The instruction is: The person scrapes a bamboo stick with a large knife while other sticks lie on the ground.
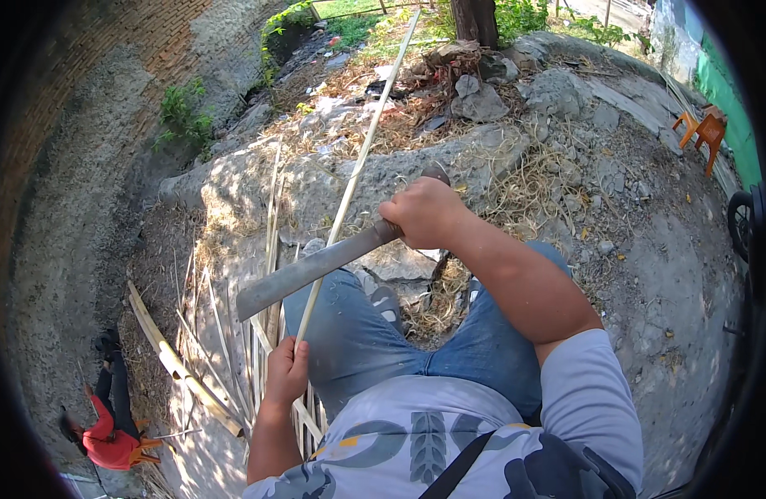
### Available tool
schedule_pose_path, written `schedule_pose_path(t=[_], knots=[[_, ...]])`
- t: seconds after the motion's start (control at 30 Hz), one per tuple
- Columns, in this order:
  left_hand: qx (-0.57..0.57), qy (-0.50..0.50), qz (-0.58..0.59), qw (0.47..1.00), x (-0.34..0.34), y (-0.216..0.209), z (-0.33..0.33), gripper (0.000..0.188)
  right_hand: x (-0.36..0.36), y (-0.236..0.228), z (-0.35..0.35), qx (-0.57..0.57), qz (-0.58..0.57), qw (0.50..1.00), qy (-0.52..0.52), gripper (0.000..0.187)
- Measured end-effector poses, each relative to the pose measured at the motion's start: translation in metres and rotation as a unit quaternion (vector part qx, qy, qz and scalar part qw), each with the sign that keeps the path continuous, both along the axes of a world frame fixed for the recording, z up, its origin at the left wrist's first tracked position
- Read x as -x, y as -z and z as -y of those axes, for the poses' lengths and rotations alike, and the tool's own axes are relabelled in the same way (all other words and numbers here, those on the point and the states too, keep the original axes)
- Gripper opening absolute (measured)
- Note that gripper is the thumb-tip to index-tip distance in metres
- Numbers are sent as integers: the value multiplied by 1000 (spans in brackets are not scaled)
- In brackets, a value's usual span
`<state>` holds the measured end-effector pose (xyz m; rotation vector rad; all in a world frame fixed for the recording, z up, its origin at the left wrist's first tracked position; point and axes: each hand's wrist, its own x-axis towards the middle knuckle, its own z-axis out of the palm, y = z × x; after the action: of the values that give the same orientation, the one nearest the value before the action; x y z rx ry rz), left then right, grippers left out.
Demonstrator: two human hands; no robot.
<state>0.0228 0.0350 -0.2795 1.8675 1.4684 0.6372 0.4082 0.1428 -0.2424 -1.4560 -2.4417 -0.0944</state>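
My right hand [423, 209] is closed around the dark handle of a machete [316, 268], whose broad grey blade points left and a little toward me. Its blade lies across a long pale bamboo strip [358, 166]; whether the two touch I cannot tell. The strip slants from my left thigh away toward the tree at the top. My left hand [288, 371] grips the strip near its lower end, thumb along it. Below and beside that hand lie several more thin bamboo strips [270, 216].
Split bamboo poles [179, 366] lie on the ground at left. Farther left a person in red [108, 437] sits on an orange stool. Rubble and a low concrete ledge [482, 158] stand ahead, before a tree trunk [474, 21]. Orange plastic chairs [707, 133] are at far right.
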Motion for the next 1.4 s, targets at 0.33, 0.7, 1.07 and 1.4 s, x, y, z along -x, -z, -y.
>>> schedule_pose_path(t=[0.33, 0.7, 1.07, 1.4], knots=[[79, -5, -60, 995, 26, -16, 14, 32, -73, 4, -15, -12, -128, 961, 246, 16], [166, 17, -103, 981, 42, -7, 12, 31, -66, 9, -13, -72, -116, 973, 188, 23], [-47, 25, -99, 994, -30, -19, -19, 45, -60, 13, -14, -102, -140, 982, 80, 19], [-99, 62, -219, 969, -53, -18, -23, 32, -65, 9, -13, -81, -104, 986, 98, 19]])
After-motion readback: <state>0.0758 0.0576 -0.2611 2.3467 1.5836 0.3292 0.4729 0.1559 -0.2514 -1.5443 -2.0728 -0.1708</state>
